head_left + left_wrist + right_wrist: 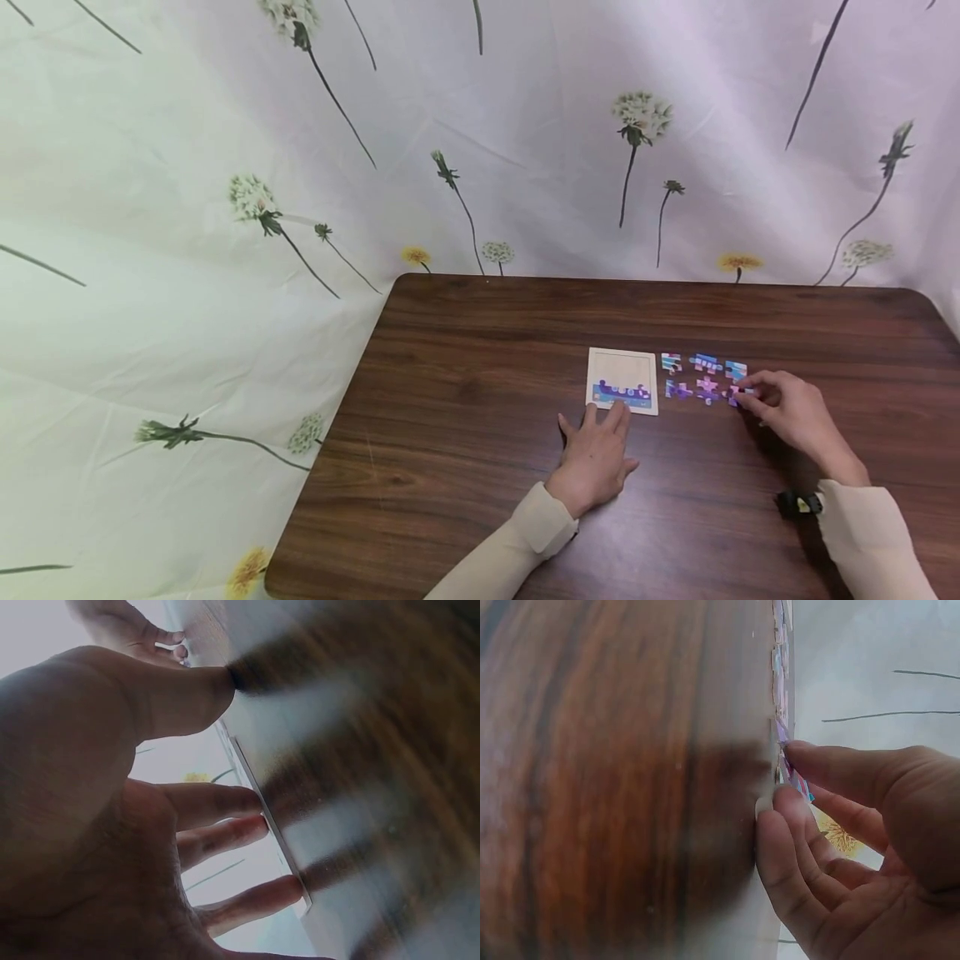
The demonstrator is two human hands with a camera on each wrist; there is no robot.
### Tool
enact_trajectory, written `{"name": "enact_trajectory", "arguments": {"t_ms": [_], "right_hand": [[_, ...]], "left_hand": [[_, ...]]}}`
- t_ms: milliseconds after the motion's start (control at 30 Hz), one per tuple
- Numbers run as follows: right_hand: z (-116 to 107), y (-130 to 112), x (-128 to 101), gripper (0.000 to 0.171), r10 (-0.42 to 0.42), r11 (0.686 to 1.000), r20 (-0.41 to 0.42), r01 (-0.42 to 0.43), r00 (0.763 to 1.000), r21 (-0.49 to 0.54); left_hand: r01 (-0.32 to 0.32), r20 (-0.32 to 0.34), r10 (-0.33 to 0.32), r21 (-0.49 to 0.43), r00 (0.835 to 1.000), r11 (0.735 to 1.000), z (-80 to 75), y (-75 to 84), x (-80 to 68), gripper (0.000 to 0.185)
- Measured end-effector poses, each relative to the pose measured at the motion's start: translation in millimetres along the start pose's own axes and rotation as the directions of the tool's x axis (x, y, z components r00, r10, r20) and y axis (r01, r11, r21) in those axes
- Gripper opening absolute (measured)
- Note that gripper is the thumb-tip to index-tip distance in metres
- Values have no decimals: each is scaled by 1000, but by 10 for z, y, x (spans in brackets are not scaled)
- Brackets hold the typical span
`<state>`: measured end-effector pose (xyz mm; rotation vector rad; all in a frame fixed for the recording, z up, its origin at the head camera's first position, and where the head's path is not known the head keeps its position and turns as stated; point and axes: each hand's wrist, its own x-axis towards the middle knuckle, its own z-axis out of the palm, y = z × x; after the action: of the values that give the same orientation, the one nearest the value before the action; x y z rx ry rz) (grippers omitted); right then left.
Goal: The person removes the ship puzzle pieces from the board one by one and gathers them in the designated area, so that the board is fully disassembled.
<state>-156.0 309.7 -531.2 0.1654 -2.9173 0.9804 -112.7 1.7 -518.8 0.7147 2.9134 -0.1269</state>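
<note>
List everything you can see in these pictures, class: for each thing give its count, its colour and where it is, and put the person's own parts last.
Table: one, dark brown wood grain, filling the lower middle and right.
Puzzle tray: one, pale wood, mid-table, its bottom row filled with blue and purple pieces.
Loose puzzle pieces: about six, blue, pink and purple, in two rows right of the tray.
Backdrop cloth: one, white with dandelion print, behind and left of the table.
Left hand: one, flat on the table, fingertips at the tray's near edge.
Right hand: one, its grip pinching the puzzle piece at the right end of the near row.
Sleeves: two, cream.
</note>
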Motion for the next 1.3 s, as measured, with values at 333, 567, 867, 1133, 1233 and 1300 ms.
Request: {"name": "enact_trajectory", "arguments": {"t_ms": [333,567,867,1133,1233,1300], "right_hand": [[8,0,14,19,-53,998,-82,50,995,-37],[38,-155,109,12,-129,991,-86,126,988,-37],[207,-579,330,8,-204,978,-67,206,977,16],[513,-869,663,15,-264,960,108,250,958,124],[618,-939,730,18,-301,949,199,273,933,157],[674,-984,753,19,-321,943,238,285,917,171]], "left_hand": [[7,-21,-7,10,1000,1000,4,17,-15,73],[-7,-34,8,33,999,999,7,5,-9,73],[-23,-2,23,19,1000,1000,4,-23,-7,72],[-33,26,34,-31,999,999,4,-53,-2,67],[-38,39,39,-35,998,999,8,-52,5,66],[-40,41,42,-30,998,999,8,-55,7,65]]}}
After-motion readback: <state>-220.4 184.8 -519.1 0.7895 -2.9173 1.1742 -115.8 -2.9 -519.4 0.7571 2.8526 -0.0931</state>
